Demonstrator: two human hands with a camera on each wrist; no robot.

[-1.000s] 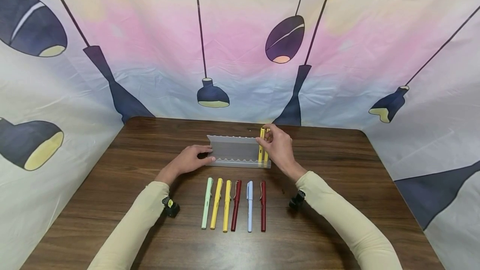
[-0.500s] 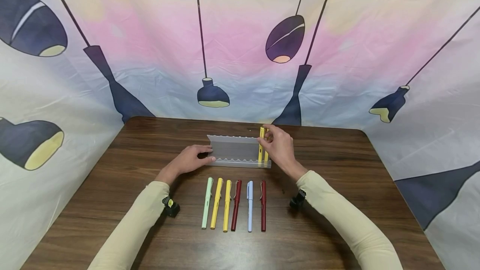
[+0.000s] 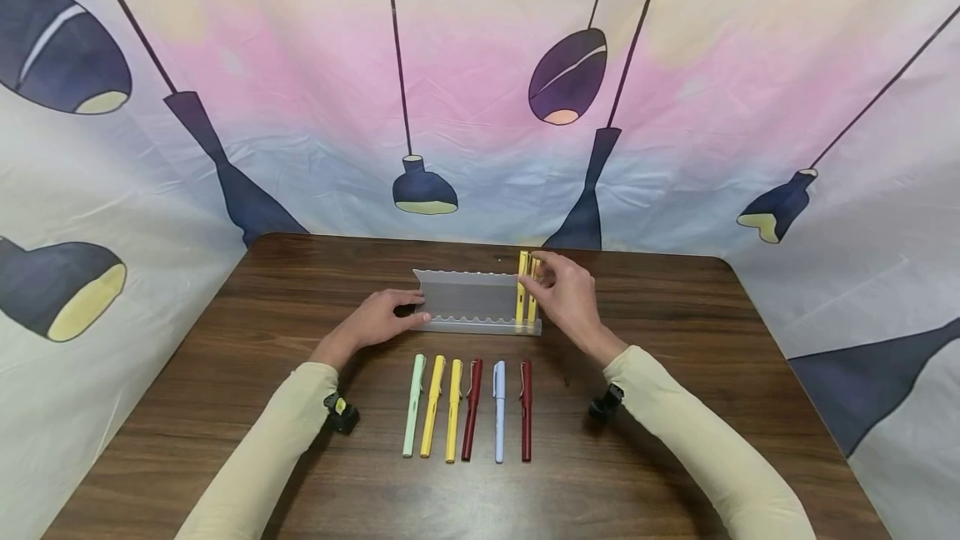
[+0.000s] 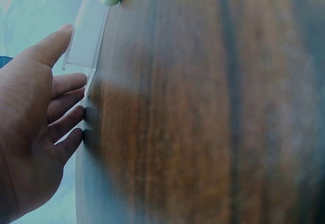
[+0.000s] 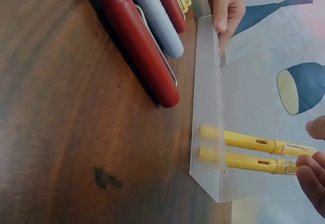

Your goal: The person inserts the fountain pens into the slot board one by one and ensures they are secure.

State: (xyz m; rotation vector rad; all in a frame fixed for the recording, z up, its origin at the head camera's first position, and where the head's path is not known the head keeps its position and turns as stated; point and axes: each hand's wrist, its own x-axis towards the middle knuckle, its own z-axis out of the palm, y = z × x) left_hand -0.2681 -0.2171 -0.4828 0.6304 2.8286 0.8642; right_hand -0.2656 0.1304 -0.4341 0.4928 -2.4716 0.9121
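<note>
A clear plastic pen rack point(image 3: 472, 298) with scalloped edges stands on the table. My left hand point(image 3: 382, 317) holds its left end, thumb on the front lip and fingers at the end edge, also seen in the left wrist view. Two yellow pens, a left one point(image 3: 522, 290) and a right one point(image 5: 244, 161), stand side by side in the slots at the rack's right end. My right hand point(image 3: 567, 294) is at their upper ends; in the right wrist view its fingertips point(image 5: 310, 176) touch or nearly touch the right pen's cap, with the thumb apart from both pens.
In front of the rack lie a mint green pen point(image 3: 414, 407), two yellow pens point(image 3: 432, 407), a dark red pen point(image 3: 472, 411), a light blue pen point(image 3: 499, 412) and another dark red pen point(image 3: 527, 412). A printed cloth point(image 3: 480, 107) hangs behind the wooden table point(image 3: 637, 457).
My right hand has shifted slightly right and its thumb has come away from the left yellow pen, which stays upright in the rack. My left hand has not moved.
</note>
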